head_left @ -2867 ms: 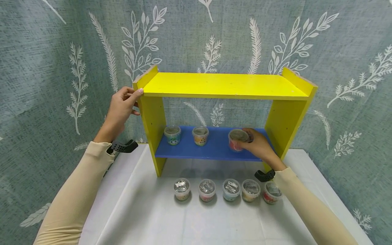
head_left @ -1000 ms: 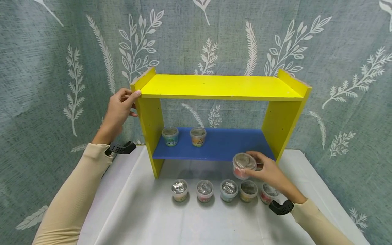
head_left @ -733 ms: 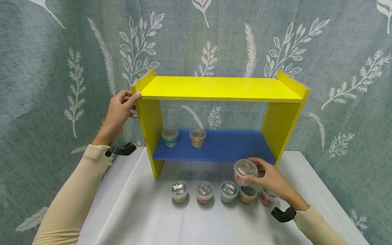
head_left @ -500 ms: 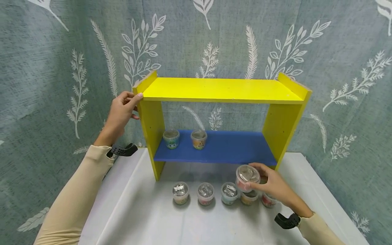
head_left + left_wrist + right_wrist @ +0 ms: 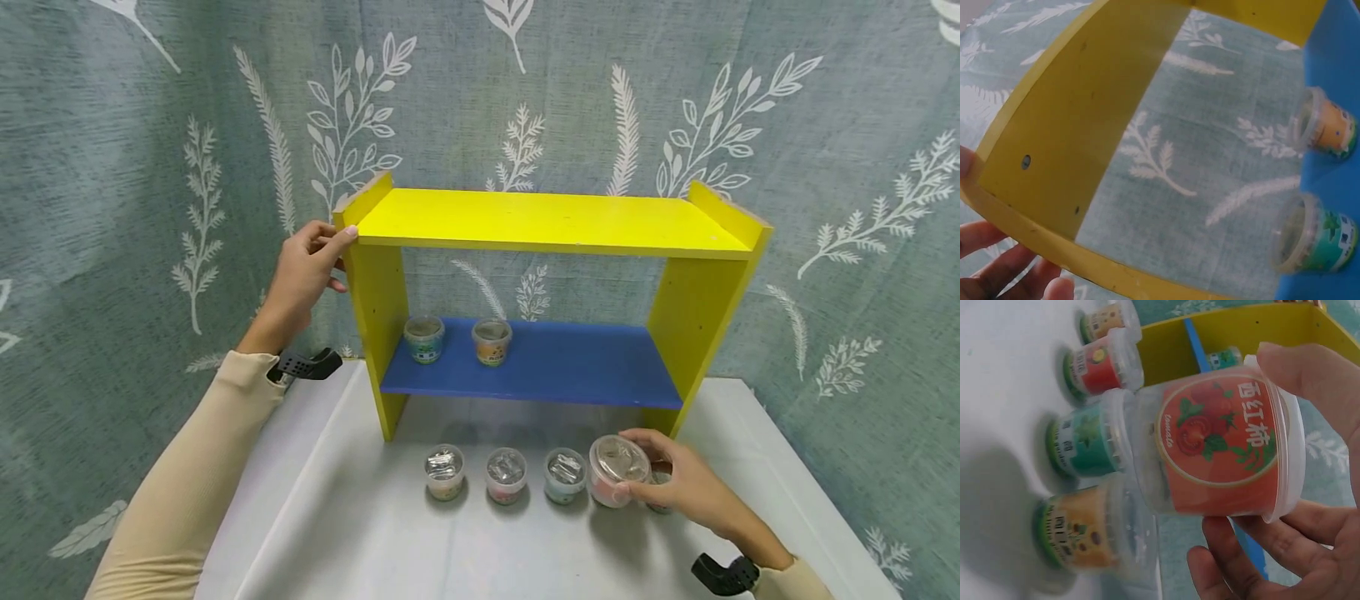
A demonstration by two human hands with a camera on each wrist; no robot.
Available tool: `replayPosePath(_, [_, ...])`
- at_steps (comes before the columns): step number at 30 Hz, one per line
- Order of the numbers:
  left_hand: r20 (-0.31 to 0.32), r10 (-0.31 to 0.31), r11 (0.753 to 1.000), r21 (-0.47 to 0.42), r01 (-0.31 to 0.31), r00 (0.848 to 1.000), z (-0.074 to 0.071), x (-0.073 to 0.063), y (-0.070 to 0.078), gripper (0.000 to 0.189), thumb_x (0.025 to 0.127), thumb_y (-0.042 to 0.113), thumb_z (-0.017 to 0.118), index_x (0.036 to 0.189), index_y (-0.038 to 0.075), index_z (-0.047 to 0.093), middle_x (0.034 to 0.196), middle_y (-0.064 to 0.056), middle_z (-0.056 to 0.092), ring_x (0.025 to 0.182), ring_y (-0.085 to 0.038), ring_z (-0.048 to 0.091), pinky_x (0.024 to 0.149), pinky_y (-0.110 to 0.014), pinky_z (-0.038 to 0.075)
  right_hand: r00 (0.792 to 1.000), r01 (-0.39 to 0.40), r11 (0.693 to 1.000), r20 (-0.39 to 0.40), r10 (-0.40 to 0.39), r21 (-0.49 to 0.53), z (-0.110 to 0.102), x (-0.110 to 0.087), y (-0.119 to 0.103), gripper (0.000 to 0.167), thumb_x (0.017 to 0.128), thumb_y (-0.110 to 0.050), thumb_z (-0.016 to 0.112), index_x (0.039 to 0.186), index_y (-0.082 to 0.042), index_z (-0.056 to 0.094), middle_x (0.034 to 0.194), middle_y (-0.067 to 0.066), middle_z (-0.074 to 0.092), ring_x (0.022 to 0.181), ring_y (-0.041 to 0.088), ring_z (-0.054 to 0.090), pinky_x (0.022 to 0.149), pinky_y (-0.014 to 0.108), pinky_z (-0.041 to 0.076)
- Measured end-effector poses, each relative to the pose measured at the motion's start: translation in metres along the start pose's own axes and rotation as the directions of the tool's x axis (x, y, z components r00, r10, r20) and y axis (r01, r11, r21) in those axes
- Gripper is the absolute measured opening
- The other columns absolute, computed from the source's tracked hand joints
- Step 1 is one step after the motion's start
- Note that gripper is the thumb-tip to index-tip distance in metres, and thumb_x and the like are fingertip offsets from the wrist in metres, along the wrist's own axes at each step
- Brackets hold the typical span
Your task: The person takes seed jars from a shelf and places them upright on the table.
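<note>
My left hand (image 5: 298, 271) grips the upper left corner of a yellow shelf unit (image 5: 540, 221), thumb on the front edge and fingers round the side panel (image 5: 1085, 81). In my right hand (image 5: 690, 483) is a clear lidded plastic cup (image 5: 618, 471) with a red tomato label, pinched between thumb and fingers. The right wrist view shows this tomato cup (image 5: 1222, 444) raised off the table, beside a row of smaller-looking cups. An orange-labelled cup (image 5: 1075, 534) there is hidden behind the held cup in the head view. A teal cup (image 5: 424, 340) and an orange cup (image 5: 492, 342) stand on the blue shelf board (image 5: 577, 362).
On the white table (image 5: 420, 550), in front of the unit, stand a pale cup (image 5: 445, 472), a pinkish cup (image 5: 506, 476) and a bluish cup (image 5: 565, 476). Another cup (image 5: 662, 492) is mostly covered by my right hand. Patterned green cloth (image 5: 465, 100) hangs behind.
My right hand has taken the tomato cup off the blue board's right part, forward and down over the table row. The left hand keeps its grip on the unit.
</note>
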State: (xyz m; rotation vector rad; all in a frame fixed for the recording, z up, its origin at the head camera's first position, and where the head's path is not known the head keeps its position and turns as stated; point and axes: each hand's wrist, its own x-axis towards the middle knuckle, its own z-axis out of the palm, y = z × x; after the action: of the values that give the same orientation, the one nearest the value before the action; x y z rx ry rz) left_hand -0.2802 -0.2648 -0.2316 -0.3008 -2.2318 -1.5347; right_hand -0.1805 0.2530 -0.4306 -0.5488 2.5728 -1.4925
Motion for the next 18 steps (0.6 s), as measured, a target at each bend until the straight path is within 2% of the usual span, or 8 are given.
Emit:
replayPosePath(9, [-0.002,-0.003,1.0,0.002,0.003,1.0,-0.001,0.0,0.0,0.045,0.1,0.056,0.059,0.12,0.015,0.058,0.112,-0.006,0.059,0.096,-0.022,0.056,0.063,-0.027,0.057,0.996,0.058,0.997,0.063,-0.061,0.056,0.005,-0.016,0.009,0.064,0.088,-0.019,0.084,0.144,-0.01,0.053,0.126,0.015,0.062,0.107,0.022,0.065,0.086,0.033,0.057])
replayPosePath(14, [-0.004,0.001,1.0,0.006,-0.001,1.0,-0.001,0.0,0.0,0.046,0.1,0.056,0.059,0.12,0.015,0.057,0.112,-0.005,0.06,0.097,-0.023,0.057,0.065,-0.027,0.057,0.995,0.09,0.996,0.052,-0.09,0.007,0.008,-0.021,0.015,0.062,0.088,-0.021,0.084,0.142,-0.011,0.055,0.126,0.01,0.063,0.107,0.017,0.064,0.089,0.031,0.055])
replayPosePath(18, [-0.002,-0.004,1.0,0.007,0.004,1.0,0.0,0.0,-0.001,0.045,0.1,0.057,0.059,0.118,0.015,0.057,0.111,-0.005,0.06,0.096,-0.023,0.057,0.064,-0.026,0.057,0.997,0.064,0.998,0.043,-0.063,-0.016,0.01,-0.025,0.021,0.062,0.088,-0.024,0.085,0.141,-0.013,0.056,0.127,0.006,0.063,0.107,0.015,0.063,0.091,0.029,0.054])
